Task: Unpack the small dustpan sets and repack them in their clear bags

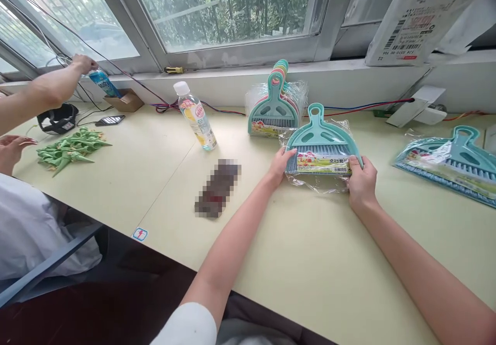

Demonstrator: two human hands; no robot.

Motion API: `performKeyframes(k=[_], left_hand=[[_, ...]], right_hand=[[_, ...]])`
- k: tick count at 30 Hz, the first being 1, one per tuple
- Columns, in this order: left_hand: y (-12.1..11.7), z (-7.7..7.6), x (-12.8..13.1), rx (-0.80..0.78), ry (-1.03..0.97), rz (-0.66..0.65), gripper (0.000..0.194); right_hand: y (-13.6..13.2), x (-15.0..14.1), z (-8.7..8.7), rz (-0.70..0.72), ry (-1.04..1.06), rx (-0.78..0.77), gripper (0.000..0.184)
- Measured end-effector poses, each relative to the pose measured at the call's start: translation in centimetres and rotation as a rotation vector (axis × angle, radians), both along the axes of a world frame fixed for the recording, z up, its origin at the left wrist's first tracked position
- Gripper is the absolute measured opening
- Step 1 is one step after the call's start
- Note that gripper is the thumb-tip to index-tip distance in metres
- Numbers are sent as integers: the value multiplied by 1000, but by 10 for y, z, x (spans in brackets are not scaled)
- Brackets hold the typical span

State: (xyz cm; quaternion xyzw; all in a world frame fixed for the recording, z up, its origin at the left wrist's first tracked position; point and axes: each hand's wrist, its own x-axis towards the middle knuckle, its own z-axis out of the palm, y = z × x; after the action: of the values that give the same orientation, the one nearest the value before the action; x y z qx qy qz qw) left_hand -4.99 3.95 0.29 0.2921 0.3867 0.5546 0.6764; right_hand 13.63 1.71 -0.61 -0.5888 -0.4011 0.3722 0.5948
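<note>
We are holding a bagged dustpan set (320, 134) between our left hand (278, 167) and right hand (363, 182) over the surface (310, 247), while its loose, likely slick wrapper is risking a slip or snagging the stacked sets (276, 100) just behind

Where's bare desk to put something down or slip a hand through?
Bare desk: between left forearm and right forearm; between green bundle and blurred item; narrower, between right hand and far-right dustpan. Crowded: window side, stack close behind held dustpan.
</note>
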Motion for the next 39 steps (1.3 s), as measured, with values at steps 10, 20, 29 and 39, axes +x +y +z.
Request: performKeyframes(k=[10,20,29,39], left_hand=[[-3,14,-2,-58,-79,7,26],[-5,18,-8,-67,-85,-91,29],[-1,13,-7,-57,-89,-90,28],[-1,12,-7,-71,-72,-97,28]], right_hand=[[-4,-8,11,12,36,-40,52],[-2,-1,2,28,52,-32,48],[-2,0,-1,27,32,-9,47],[-1,1,0,22,26,-27,50]])
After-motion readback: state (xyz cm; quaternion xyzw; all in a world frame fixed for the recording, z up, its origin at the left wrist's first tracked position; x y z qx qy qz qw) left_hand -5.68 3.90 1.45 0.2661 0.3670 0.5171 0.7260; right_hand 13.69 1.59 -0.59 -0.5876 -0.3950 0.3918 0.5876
